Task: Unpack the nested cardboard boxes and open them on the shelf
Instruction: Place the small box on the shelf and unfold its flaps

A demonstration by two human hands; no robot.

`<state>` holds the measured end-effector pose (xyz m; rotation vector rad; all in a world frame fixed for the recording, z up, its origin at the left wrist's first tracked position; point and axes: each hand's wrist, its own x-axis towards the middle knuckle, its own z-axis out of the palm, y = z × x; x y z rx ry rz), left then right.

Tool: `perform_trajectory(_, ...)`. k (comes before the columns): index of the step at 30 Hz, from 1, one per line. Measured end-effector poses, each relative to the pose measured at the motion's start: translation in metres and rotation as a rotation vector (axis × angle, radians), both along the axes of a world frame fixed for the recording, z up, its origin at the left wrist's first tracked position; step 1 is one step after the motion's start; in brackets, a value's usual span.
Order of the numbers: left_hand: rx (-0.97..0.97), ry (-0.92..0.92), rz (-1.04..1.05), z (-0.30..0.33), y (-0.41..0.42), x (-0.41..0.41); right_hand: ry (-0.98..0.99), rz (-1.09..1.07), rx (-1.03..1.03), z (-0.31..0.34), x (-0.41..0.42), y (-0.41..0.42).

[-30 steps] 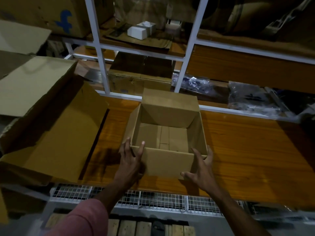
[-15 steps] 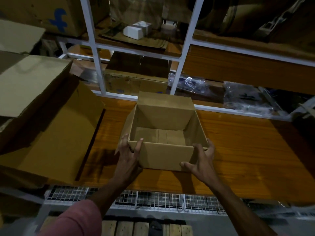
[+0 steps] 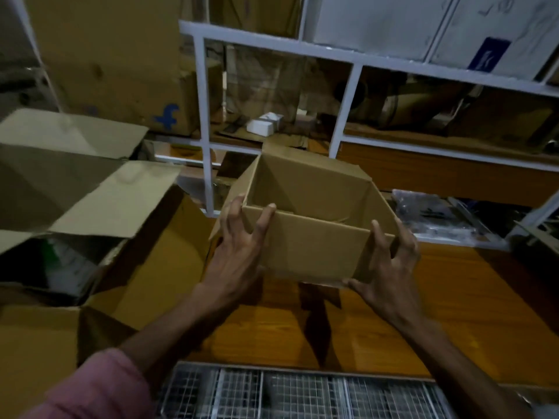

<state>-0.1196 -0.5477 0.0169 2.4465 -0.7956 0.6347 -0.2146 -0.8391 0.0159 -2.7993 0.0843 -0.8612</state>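
**A:** Where's the small box (image 3: 314, 237) right now?

**B:** I've got it up off the wooden shelf board (image 3: 453, 297), tilted, open top facing me and a bit upward. It hangs over the middle of the board, nearer the front edge than the back rail. My left hand (image 3: 239, 252) curls over its near-left corner, thumb on the near wall, fingers on the left side. My right hand (image 3: 390, 267) clamps the near-right corner, thumb under the bottom edge.

**A:** Which way does it run?

**B:** Its long side runs left to right between my hands, so both are equally close. I can't see anything inside it; the floor is partly hidden by the near wall.

**A:** What matters for setting it down?

**B:** I'd judge the bare board directly below and to the right is the place. It has to level out first, since the far end sits higher.

**A:** Anything in the way?

**B:** The big open carton (image 3: 90, 231) lies on the left end of the board, one flap reaching almost to my left wrist. The white upright (image 3: 205, 131) stands just behind the box's far-left corner, and plastic bags (image 3: 432, 216) lie along the back edge on the right. I'd keep away from the left end.
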Motion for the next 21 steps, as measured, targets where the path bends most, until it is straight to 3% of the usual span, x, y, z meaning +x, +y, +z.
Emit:
perform_trajectory(13, -0.006, -0.227, 0.244, 0.146, 0.104, -0.023, -0.225, 0.205, -0.107, 0.138, 0.033, 0.083)
perform_trajectory(21, 0.074, -0.273, 0.482, 0.187, 0.199, -0.054, -0.261, 0.381, -0.072, 0.172, 0.059, 0.177)
